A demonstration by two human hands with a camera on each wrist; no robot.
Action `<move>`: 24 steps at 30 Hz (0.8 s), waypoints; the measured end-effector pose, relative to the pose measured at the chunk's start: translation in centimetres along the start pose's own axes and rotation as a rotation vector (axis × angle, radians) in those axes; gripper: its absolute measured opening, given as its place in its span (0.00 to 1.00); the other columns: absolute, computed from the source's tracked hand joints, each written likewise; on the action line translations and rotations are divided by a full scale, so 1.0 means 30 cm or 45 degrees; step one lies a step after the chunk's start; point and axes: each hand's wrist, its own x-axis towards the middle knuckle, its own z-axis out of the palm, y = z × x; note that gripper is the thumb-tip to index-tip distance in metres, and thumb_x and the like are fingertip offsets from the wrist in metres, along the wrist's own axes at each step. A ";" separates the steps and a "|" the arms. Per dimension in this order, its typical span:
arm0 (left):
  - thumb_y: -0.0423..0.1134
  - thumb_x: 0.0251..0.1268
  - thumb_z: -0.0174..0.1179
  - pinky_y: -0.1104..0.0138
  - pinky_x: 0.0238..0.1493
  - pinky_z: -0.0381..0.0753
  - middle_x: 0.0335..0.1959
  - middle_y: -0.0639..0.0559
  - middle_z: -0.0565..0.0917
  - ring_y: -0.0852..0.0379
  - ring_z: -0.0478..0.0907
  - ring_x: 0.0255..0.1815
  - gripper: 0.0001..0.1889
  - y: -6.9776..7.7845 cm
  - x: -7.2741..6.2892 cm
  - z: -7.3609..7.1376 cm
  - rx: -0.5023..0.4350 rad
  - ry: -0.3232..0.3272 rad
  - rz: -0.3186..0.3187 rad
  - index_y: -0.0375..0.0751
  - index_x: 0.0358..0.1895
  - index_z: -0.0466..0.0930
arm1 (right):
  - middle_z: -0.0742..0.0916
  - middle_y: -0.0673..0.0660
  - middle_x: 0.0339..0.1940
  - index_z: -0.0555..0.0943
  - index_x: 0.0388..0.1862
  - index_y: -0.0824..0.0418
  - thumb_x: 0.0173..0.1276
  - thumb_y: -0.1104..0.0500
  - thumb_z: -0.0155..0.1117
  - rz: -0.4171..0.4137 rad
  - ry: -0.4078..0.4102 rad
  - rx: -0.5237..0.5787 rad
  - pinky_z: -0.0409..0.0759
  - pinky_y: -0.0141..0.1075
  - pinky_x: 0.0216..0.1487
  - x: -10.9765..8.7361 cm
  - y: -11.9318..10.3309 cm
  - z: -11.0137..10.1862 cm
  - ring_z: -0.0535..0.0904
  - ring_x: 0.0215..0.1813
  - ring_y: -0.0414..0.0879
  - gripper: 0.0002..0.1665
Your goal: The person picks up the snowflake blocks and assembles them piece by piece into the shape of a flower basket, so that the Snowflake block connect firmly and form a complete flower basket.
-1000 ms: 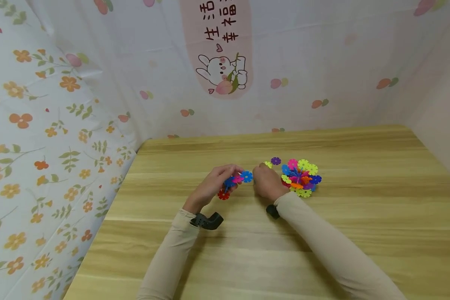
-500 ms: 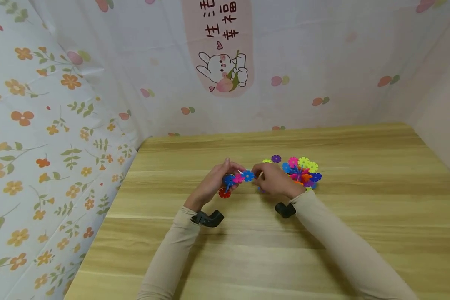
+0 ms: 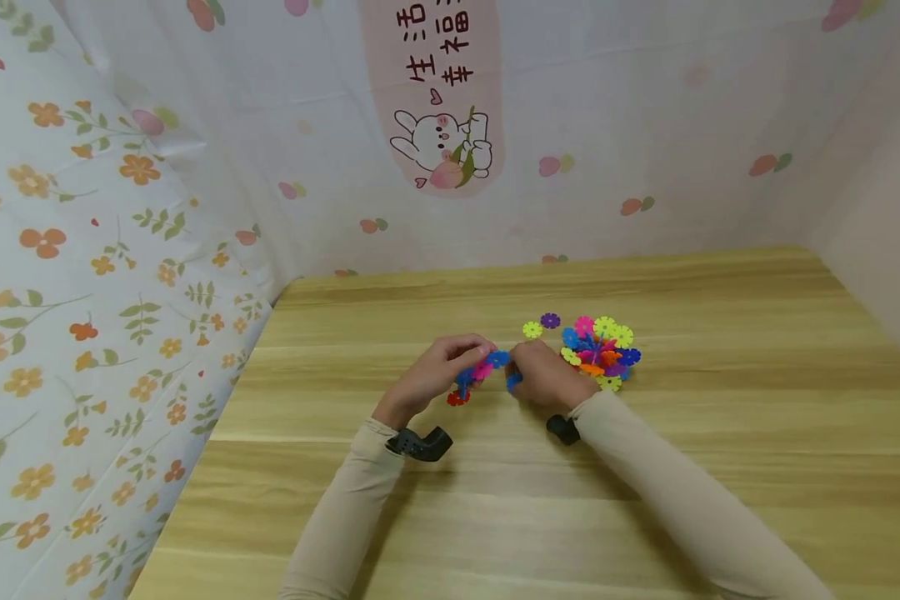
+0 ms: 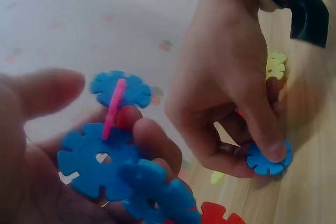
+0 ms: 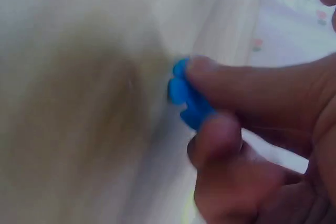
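My left hand [image 3: 431, 377] holds a small chain of notched plastic flower discs. In the left wrist view, a pink disc [image 4: 114, 109] stands edge-on between an outer blue disc and a larger-looking blue disc [image 4: 86, 174]. Further blue and a red disc [image 4: 221, 214] hang below, partly cut off by the frame. Close by on the right, my right hand [image 3: 546, 371] pinches a separate blue disc [image 5: 189, 100] between thumb and fingers. That disc is apart from the chain. A bit of red shows among the right hand's fingers, too hidden to identify.
Right of my right hand, a cluster of multicoloured flower discs [image 3: 598, 357] is heaped on the wooden table [image 3: 450, 517]. A loose yellow disc [image 3: 532, 330] and a purple disc [image 3: 551, 321] lie behind the hand. A printed cloth [image 3: 615, 125] hangs behind the table.
My right hand has turned, and the blue disc now shows clearly below its fingers. The chain in my left hand has tilted and shifted slightly right, its outer blue disc now seen more edge-on.
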 end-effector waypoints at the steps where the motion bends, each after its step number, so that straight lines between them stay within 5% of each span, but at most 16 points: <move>1: 0.47 0.73 0.46 0.62 0.34 0.75 0.37 0.46 0.76 0.44 0.72 0.32 0.18 0.008 -0.004 0.003 0.007 -0.003 0.005 0.39 0.52 0.77 | 0.80 0.51 0.25 0.81 0.28 0.64 0.55 0.68 0.68 -0.010 -0.001 0.054 0.75 0.35 0.31 -0.007 0.005 0.001 0.73 0.27 0.43 0.04; 4: 0.46 0.72 0.47 0.64 0.32 0.73 0.36 0.48 0.76 0.46 0.71 0.33 0.17 -0.001 0.001 0.008 0.028 0.001 0.014 0.38 0.52 0.77 | 0.81 0.56 0.27 0.81 0.33 0.63 0.62 0.66 0.63 -0.014 -0.038 0.403 0.77 0.38 0.26 -0.044 0.026 -0.004 0.76 0.24 0.48 0.01; 9: 0.47 0.71 0.49 0.66 0.27 0.70 0.28 0.48 0.74 0.47 0.68 0.28 0.16 -0.024 0.007 0.008 0.017 0.013 0.044 0.38 0.47 0.77 | 0.80 0.73 0.36 0.75 0.43 0.63 0.71 0.59 0.55 0.121 -0.036 1.013 0.77 0.44 0.23 -0.113 0.041 -0.029 0.77 0.30 0.68 0.08; 12: 0.47 0.70 0.50 0.65 0.26 0.70 0.26 0.45 0.73 0.43 0.67 0.27 0.15 -0.030 0.012 0.013 -0.010 0.009 0.091 0.38 0.46 0.77 | 0.81 0.73 0.38 0.72 0.47 0.66 0.72 0.56 0.53 0.149 0.017 1.190 0.76 0.39 0.23 -0.140 0.037 -0.044 0.76 0.31 0.66 0.14; 18: 0.43 0.70 0.52 0.60 0.29 0.73 0.29 0.40 0.78 0.29 0.70 0.34 0.13 -0.034 0.028 0.026 -0.045 0.008 0.183 0.38 0.46 0.79 | 0.83 0.64 0.34 0.71 0.48 0.70 0.71 0.56 0.54 0.174 0.058 1.375 0.70 0.31 0.22 -0.160 0.018 -0.058 0.76 0.26 0.46 0.17; 24: 0.37 0.68 0.55 0.63 0.26 0.70 0.29 0.40 0.82 0.32 0.71 0.34 0.09 -0.038 0.033 0.042 -0.062 0.055 0.250 0.35 0.41 0.81 | 0.84 0.58 0.30 0.72 0.46 0.70 0.71 0.58 0.55 0.186 0.060 1.506 0.70 0.29 0.22 -0.172 0.001 -0.047 0.76 0.24 0.42 0.15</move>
